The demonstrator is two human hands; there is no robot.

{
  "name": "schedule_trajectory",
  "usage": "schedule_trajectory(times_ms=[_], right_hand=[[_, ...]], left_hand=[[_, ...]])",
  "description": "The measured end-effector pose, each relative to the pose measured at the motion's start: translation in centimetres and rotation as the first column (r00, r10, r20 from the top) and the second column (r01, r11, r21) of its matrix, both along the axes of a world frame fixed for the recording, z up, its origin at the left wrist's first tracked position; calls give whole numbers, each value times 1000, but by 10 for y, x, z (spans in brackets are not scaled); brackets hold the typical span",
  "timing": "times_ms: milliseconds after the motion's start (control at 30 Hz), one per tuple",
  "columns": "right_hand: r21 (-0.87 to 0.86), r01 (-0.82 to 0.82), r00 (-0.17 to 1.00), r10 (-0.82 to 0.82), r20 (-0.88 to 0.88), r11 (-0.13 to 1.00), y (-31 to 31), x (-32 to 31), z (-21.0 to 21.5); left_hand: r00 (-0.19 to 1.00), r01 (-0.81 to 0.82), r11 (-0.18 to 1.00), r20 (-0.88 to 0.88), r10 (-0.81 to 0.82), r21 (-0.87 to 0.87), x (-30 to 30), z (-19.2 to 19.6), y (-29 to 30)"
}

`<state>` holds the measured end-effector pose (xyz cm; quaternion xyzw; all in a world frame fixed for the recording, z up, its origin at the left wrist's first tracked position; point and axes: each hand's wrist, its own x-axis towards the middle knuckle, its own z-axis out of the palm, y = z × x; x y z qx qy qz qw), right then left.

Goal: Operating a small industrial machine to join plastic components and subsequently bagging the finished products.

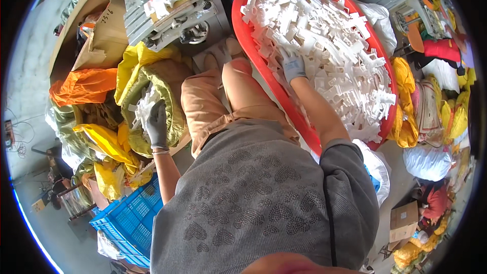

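- My left hand [156, 124], in a dark glove, rests curled on white plastic pieces [142, 105] in a yellow-green sack [170, 83]; its grip I cannot tell.
- My right hand [293, 67], gloved grey, digs into the white parts heap [324, 45] filling the red tub [243, 15]; fingers buried.

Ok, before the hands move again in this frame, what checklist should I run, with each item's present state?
1. Right hand gloved and down among the white plastic parts: ok.
2. Right hand actually gripping a part: cannot tell, fingers buried.
3. Left hand gloved, at the yellow-green sack mouth: ok.
4. Left hand's load: cannot tell.
5. Red tub stocked with parts: ok.
6. Sack has room left: cannot tell.
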<state>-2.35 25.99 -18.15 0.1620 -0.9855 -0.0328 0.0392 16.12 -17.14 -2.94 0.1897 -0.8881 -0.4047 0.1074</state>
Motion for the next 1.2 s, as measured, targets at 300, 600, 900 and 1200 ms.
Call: schedule_trajectory(times_ms=[300,600,900,1200], right_hand=[[-811,-180,984,94,-154,557,20,-6,29],[-814,556,780,-232,581,-166,123,42,-21],[-876,481,848,-269,457,27,87,44,72],[-883,262,951,262,166,-390,-27,-15,235]], left_hand=[[996,25,998,-85,-20,58,4,15,6],[938,52,990,-333,-94,-134,-64,84,13],[837,232,894,-390,-384,-383,-174,164,23],[732,107,941,-615,-293,-320,-178,167,6]])
